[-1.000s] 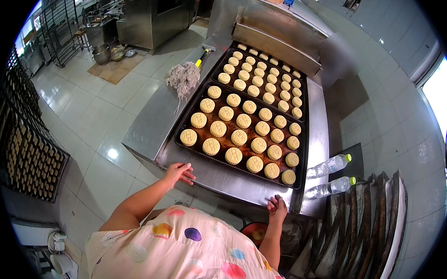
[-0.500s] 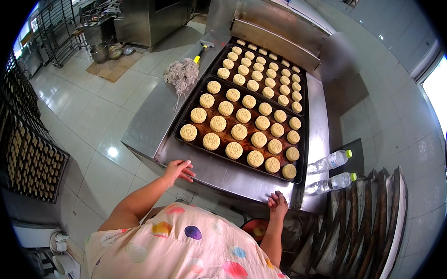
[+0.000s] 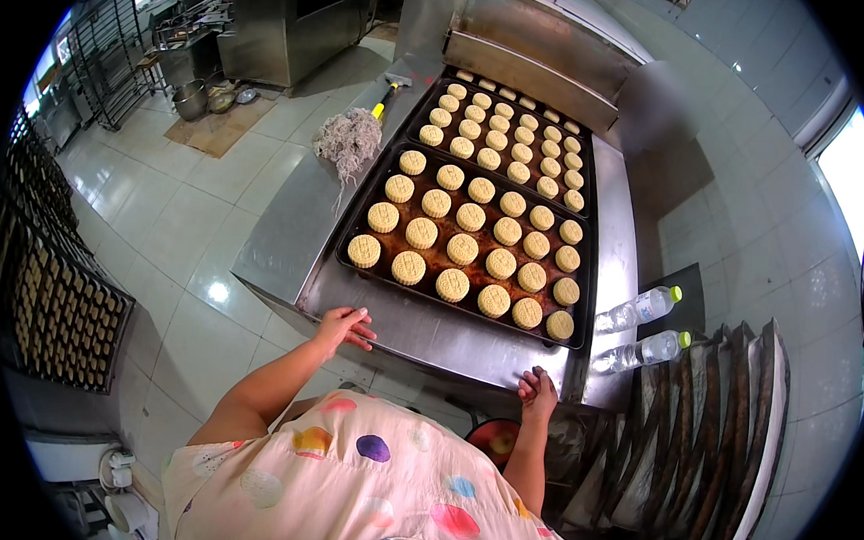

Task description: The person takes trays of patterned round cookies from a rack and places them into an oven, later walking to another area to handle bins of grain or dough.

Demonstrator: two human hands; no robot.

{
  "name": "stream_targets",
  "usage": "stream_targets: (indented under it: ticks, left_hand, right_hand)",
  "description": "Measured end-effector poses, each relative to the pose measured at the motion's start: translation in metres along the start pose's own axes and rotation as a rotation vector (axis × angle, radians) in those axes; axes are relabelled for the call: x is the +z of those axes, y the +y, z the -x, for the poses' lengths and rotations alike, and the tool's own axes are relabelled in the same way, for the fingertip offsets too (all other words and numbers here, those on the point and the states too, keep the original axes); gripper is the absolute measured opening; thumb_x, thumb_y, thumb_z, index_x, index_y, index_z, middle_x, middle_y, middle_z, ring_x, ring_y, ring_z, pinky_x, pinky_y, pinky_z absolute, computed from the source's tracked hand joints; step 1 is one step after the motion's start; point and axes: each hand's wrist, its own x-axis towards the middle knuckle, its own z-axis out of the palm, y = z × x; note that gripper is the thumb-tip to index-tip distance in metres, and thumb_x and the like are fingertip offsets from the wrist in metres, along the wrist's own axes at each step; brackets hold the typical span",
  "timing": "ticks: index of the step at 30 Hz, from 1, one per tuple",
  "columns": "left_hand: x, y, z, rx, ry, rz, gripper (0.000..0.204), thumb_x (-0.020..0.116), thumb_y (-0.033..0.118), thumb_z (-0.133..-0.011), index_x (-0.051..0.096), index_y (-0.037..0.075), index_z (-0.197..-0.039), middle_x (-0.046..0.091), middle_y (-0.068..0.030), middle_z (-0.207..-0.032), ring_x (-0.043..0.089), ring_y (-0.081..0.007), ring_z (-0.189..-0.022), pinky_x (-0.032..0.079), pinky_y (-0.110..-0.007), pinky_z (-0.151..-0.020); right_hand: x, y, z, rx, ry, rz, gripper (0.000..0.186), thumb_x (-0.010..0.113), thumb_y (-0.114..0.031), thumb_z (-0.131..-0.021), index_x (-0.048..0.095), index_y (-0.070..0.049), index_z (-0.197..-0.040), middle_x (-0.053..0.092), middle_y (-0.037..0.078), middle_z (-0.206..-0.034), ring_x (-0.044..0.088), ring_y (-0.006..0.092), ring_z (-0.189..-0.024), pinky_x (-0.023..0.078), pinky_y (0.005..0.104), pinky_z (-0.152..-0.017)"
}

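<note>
My left hand [image 3: 342, 332] hovers at the near edge of the steel table [image 3: 430, 335], fingers apart and holding nothing. At the table's near right part is my right hand [image 3: 538, 396], its fingers loosely bent and partly apart, with nothing visible in them. Beyond both hands lies a dark baking tray [image 3: 420, 291] bearing rows of round, pale, pattern-stamped mooncakes [image 3: 462, 249]. A second tray [image 3: 505, 178] of similar mooncakes lies behind it, running up to a metal panel [image 3: 529, 81]; its far row is partly hidden there. Neither hand touches a tray.
A grey string mop head [image 3: 347, 141] with a yellow handle [image 3: 385, 101] lies left of the trays. Two clear bottles with green caps [image 3: 637, 310] lie at the right, above upright stacked trays [image 3: 703, 422]. Far left stands a rack of filled trays [image 3: 64, 319].
Both trays appear slightly farther from me, closer to the metal panel, with more of the far row hidden. My hands keep nearly the same place and pose.
</note>
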Motion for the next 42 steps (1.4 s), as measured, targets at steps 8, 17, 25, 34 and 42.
stream_targets:
  ticks: [8,17,25,34,42]
  left_hand:
    - [0.0,-0.007,-0.002,0.024,0.023,0.01,0.032,0.052,0.027,-0.094,0.054,-0.005,-0.098,0.065,-0.0196,-0.082,0.067,-0.028,-0.065,0.057,-0.034,-0.058]
    - [0.0,-0.01,0.0,0.022,0.016,0.006,0.032,0.052,0.027,-0.094,0.054,-0.005,-0.098,0.064,-0.0192,-0.081,0.067,-0.0277,-0.068,0.058,-0.035,-0.057]
    - [0.0,-0.01,0.003,0.015,0.023,-0.014,0.033,0.052,0.028,-0.094,0.054,-0.005,-0.098,0.064,-0.0203,-0.08,0.067,-0.0277,-0.065,0.057,-0.035,-0.056]
    - [0.002,-0.01,0.007,0.015,0.019,-0.016,0.034,0.052,0.029,-0.094,0.053,-0.004,-0.099,0.065,-0.0209,-0.081,0.066,-0.0274,-0.06,0.056,-0.033,-0.056]
    - [0.002,-0.012,0.009,0.014,0.027,-0.029,0.033,0.052,0.03,-0.094,0.054,-0.003,-0.098,0.066,-0.0202,-0.082,0.066,-0.0271,-0.06,0.056,-0.033,-0.058]
  right_hand:
    - [0.001,0.0,0.003,0.004,0.015,0.006,0.026,0.056,-0.027,-0.092,0.059,-0.004,-0.106,0.068,0.012,-0.082,0.066,0.0213,-0.058,0.052,0.0268,-0.043]
    - [-0.004,0.002,0.004,-0.006,0.014,0.016,0.028,0.056,-0.027,-0.092,0.058,-0.004,-0.107,0.068,0.011,-0.082,0.066,0.0216,-0.058,0.052,0.0269,-0.044]
    - [-0.003,0.002,0.007,0.002,0.019,0.03,0.029,0.056,-0.028,-0.092,0.058,-0.003,-0.108,0.067,0.012,-0.083,0.065,0.0218,-0.058,0.051,0.0274,-0.045]
    - [-0.007,0.004,0.007,-0.004,-0.003,0.01,0.028,0.055,-0.027,-0.092,0.057,-0.003,-0.108,0.067,0.012,-0.082,0.066,0.022,-0.058,0.051,0.0275,-0.044]
    - [-0.008,0.005,0.01,-0.008,0.0,0.01,0.028,0.055,-0.026,-0.093,0.058,-0.002,-0.107,0.067,0.012,-0.081,0.066,0.0219,-0.058,0.051,0.0272,-0.043]
